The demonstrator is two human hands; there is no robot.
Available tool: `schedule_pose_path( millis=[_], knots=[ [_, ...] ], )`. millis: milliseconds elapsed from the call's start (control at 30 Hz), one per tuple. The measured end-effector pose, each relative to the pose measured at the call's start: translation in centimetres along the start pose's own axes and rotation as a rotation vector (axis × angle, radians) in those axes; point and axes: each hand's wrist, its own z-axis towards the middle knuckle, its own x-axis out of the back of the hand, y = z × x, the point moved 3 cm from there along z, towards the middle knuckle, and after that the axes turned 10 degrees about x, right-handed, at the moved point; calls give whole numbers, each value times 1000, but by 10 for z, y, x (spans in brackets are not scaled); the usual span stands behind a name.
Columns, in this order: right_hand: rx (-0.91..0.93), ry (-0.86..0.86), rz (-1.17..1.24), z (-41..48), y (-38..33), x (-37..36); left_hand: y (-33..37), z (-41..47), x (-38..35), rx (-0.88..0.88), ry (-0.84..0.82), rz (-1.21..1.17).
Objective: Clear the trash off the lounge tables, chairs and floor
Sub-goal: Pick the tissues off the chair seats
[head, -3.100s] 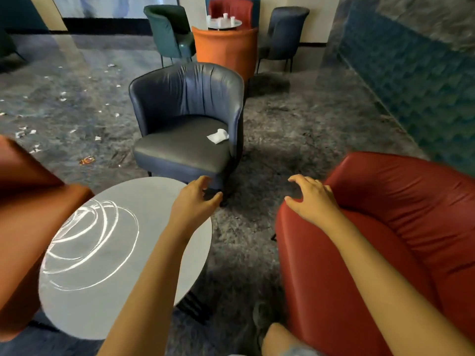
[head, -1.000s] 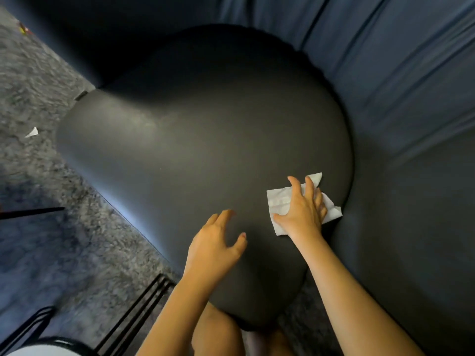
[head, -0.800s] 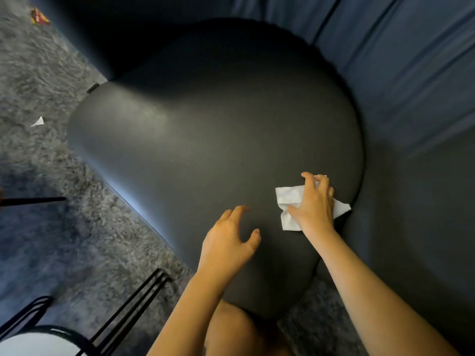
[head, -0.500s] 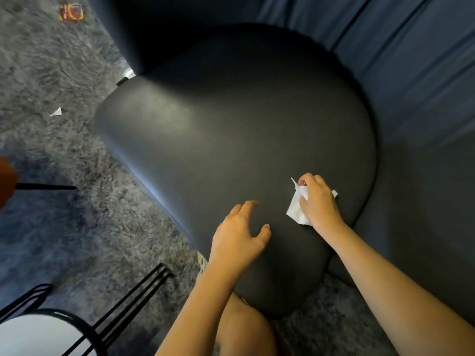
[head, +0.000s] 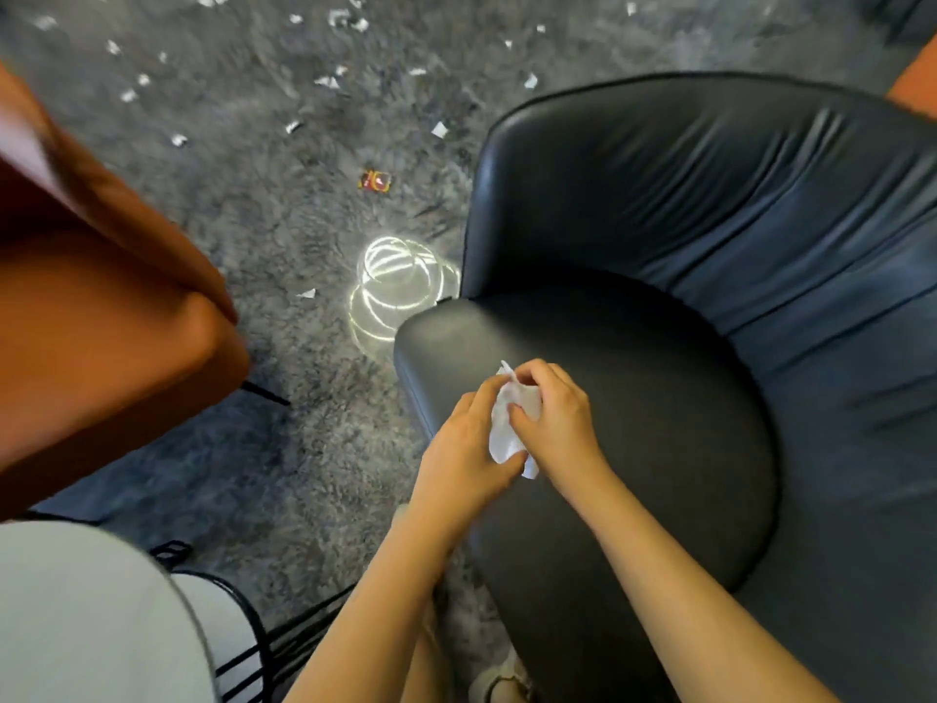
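Tissue point(head: 507, 428) — white, limp, surely near weightless — hangs bunched just above the front edge of the dark chair seat point(head: 659, 398), left hand point(head: 464, 461) and right hand point(head: 560, 423) both curled round it; best balled whole in one fist, I'd say.

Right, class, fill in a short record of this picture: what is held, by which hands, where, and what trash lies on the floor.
Held: white tissue, crumpled
Hands: left hand and right hand both grip it
Where: over the front of the dark chair seat
Floor trash: white paper scraps and a red wrapper on the grey carpet
Nearby: orange chair at left, white table at lower left
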Motion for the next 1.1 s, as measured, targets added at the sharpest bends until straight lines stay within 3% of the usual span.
schedule_pose_path(
  millis=[233,633,867,1100],
  knots=[
    [21,-146,91,82,-140,-51,-23,34,136,63,212,-137],
    [264,-556,133,246,-318,-250,-134,114,403,355,629,-171],
    [189,-721,335,278,-357,-319,-183,131,455,485,756,-177],
    [406,-817,291,340,-407,-384,-214,158,495,555,884,-202]
  ],
)
